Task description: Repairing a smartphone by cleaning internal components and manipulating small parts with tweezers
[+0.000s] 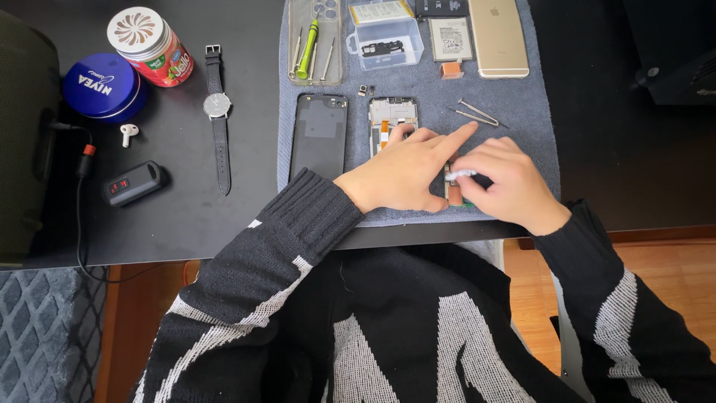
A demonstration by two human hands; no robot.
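My left hand (406, 168) lies flat over an opened phone frame (393, 112) on a grey cloth mat (537, 134), its forefinger stretched toward the right. My right hand (507, 183) pinches a small white piece (460, 174) above a green circuit board (453, 192) that peeks out between the two hands. A black phone back cover (319, 134) lies just left of the frame. Metal tweezers (477, 113) rest on the mat above my right hand.
At the mat's far edge lie a clear tray with screwdrivers (313, 41), a clear plastic box (386, 36), a battery (450, 39) and a gold phone (497, 36). On the black desk to the left lie a wristwatch (217, 104), a blue tin (102, 86), a red can (151, 46), an earbud (129, 133) and a small black device (133, 183).
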